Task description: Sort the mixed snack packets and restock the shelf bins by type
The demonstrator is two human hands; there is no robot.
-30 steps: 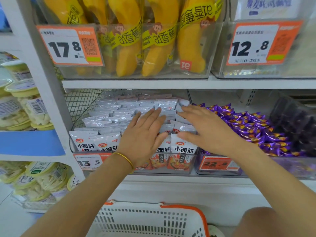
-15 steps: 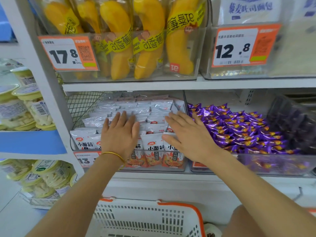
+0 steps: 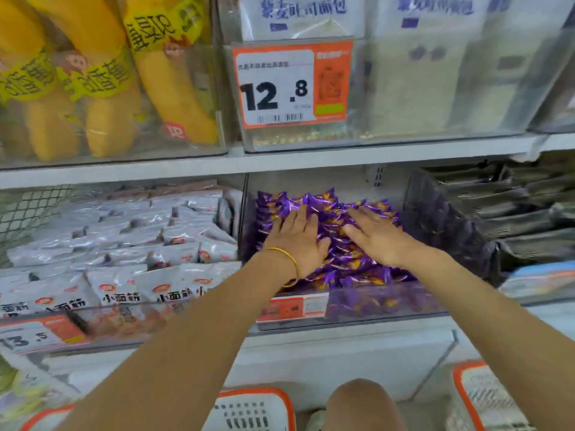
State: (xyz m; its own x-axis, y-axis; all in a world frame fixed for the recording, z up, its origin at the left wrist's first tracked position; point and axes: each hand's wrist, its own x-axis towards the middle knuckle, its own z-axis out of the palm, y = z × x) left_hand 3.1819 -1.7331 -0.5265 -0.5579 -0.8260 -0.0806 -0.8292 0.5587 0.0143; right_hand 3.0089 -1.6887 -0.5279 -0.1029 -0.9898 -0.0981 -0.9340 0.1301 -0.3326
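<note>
Both hands lie palm-down on the heap of purple packets (image 3: 350,264) that fills the purple-packet bin (image 3: 389,306), which sits on the lower shelf. The left hand (image 3: 298,241) is over the left half of the bin. The right hand (image 3: 378,239) is over the right half. There is a narrow strip of packets between the thumbs. The fingers (image 3: 301,216) of both hands are straight and slightly spread. They press on the wrappers and pinch nothing. They point toward the back of the bin, so the packets lie directly under them and beyond the fingertips. The packets' long axes run mostly across the bin, left to right. Neither hand is clearly nearer, since both reach the same depth. The room to move is tight. The shelf board (image 3: 280,164) hangs close above the back of the bin, and the side walls stand just outside each hand. Left of the bin the white packets (image 3: 174,241) are packed in rows. Right of it is a stack of dark packets (image 3: 513,213). The front lip is low and open toward the person, so my guess is that the easiest stroke is to level or draw the packets forward. A white basket (image 3: 255,410) with an orange rim sits below the bin.
</note>
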